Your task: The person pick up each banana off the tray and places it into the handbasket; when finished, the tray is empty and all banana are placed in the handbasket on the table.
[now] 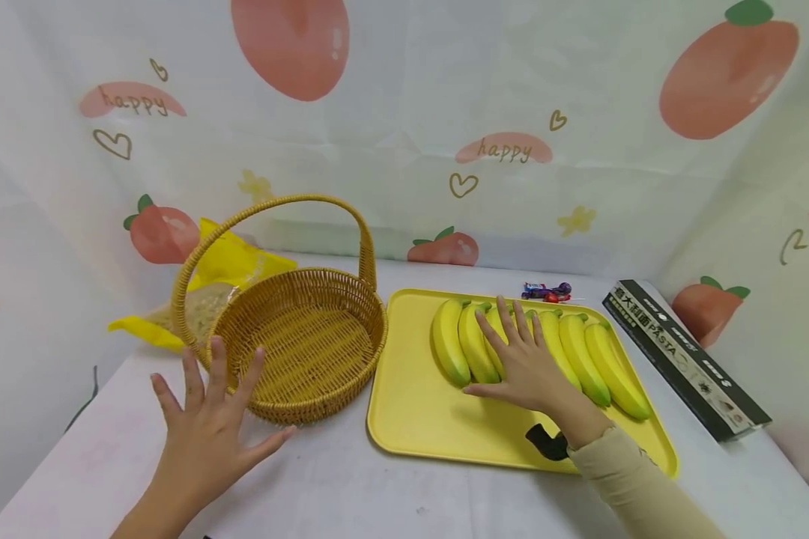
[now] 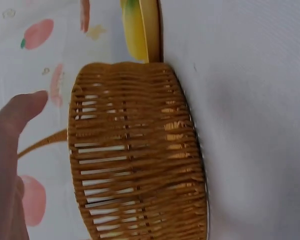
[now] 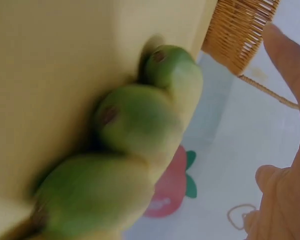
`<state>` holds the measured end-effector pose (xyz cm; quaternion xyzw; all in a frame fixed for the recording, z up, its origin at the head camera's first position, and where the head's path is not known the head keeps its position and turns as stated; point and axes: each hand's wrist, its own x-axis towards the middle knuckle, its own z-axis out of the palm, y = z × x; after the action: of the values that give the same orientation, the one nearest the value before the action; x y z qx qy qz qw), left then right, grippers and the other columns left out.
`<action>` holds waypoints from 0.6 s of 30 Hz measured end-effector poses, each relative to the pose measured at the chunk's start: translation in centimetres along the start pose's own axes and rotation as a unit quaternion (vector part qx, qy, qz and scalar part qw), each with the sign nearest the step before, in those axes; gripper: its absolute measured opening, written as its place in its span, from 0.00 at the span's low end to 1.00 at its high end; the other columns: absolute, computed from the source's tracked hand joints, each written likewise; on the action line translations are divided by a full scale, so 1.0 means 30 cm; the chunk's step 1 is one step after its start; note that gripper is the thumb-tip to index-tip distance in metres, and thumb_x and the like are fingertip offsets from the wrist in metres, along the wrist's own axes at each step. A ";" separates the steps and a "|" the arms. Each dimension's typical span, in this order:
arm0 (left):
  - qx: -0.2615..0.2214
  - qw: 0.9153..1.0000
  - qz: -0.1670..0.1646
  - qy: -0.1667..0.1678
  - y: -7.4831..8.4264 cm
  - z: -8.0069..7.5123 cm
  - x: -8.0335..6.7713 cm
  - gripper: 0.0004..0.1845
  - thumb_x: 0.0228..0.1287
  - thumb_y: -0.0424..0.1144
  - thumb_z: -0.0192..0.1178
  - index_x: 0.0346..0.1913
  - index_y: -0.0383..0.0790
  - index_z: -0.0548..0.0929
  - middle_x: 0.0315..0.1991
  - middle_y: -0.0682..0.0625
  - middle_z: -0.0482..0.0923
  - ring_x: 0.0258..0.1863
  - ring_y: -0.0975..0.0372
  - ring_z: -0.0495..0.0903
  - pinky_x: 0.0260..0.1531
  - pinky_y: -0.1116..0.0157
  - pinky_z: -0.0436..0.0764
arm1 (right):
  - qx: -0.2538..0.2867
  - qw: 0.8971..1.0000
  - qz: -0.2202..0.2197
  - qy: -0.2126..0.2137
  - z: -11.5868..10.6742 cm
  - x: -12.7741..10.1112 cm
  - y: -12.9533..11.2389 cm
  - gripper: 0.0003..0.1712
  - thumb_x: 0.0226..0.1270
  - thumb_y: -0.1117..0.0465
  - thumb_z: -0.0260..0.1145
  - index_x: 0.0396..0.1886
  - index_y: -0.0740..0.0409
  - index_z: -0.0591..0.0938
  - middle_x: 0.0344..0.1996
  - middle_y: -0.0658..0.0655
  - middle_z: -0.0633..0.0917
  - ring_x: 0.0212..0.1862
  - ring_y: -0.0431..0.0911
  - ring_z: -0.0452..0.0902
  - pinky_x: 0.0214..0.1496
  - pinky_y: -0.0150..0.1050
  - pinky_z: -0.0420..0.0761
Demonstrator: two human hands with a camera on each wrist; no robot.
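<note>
Table (image 1: 350,486) with a white cover carries everything; on it, at the right, a yellow tray (image 1: 411,404) holds a bunch of bananas (image 1: 458,344) laid side by side, and just left of the tray stands a woven basket (image 1: 310,337) with an arched handle. Right hand (image 1: 526,367) lies flat on the middle bananas, fingers straight and spread, gripping nothing; left hand (image 1: 205,434) hovers open, fingers splayed, just before the basket's near wall. Pasta box (image 1: 688,359) lies right of the tray; yellow bag (image 1: 225,269) sits behind the basket; candies (image 1: 546,292) rest beyond the tray.
</note>
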<state>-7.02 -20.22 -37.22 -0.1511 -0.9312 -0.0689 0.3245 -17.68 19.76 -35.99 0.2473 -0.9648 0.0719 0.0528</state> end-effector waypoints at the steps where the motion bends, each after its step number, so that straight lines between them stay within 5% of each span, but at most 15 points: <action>1: -0.003 1.000 -0.008 0.005 -0.005 -0.001 -0.002 0.52 0.53 0.80 0.27 0.74 0.51 0.43 0.73 0.45 0.17 0.70 0.49 0.15 0.58 0.38 0.17 | 0.007 1.000 0.000 -0.001 0.004 0.015 -0.008 0.63 0.47 0.28 0.63 0.75 0.47 0.43 0.73 0.60 0.29 0.73 0.59 0.21 0.69 0.63 0.33; 6: -0.064 0.996 -0.046 0.037 -0.037 -0.006 -0.010 0.51 0.54 0.79 0.34 0.74 0.52 0.38 0.73 0.49 0.14 0.70 0.53 0.12 0.56 0.35 0.17 | 0.042 0.999 0.002 -0.002 0.023 0.088 -0.048 0.60 0.52 0.30 0.62 0.75 0.48 0.42 0.73 0.61 0.29 0.73 0.59 0.20 0.70 0.63 0.33; 11: -0.160 0.983 -0.078 0.037 -0.082 -0.011 -0.023 0.52 0.55 0.75 0.40 0.73 0.52 0.32 0.71 0.50 0.11 0.68 0.51 0.09 0.56 0.37 0.14 | 0.067 0.998 0.012 -0.008 0.043 0.149 -0.085 0.57 0.56 0.33 0.60 0.75 0.49 0.41 0.73 0.62 0.29 0.73 0.59 0.19 0.70 0.62 0.33; 15: -0.226 0.966 -0.122 0.023 -0.115 -0.017 -0.023 0.53 0.59 0.69 0.45 0.72 0.48 0.27 0.71 0.50 0.11 0.68 0.52 0.10 0.56 0.39 0.12 | 0.117 0.993 0.023 -0.013 0.059 0.188 -0.110 0.55 0.59 0.37 0.60 0.75 0.51 0.41 0.72 0.64 0.29 0.72 0.61 0.20 0.69 0.65 0.35; 18: -0.277 0.946 -0.168 -0.004 -0.142 -0.026 -0.009 0.50 0.64 0.58 0.49 0.71 0.49 0.24 0.71 0.53 0.11 0.69 0.54 0.10 0.55 0.40 0.11 | 0.192 0.980 0.035 -0.038 0.069 0.214 -0.130 0.55 0.60 0.39 0.61 0.74 0.52 0.39 0.72 0.64 0.27 0.72 0.62 0.19 0.68 0.66 0.38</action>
<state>-7.76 -24.49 -36.91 -0.0770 -0.8886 -0.3767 0.2501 -21.52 13.03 -36.69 0.2216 -0.9423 0.2484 -0.0350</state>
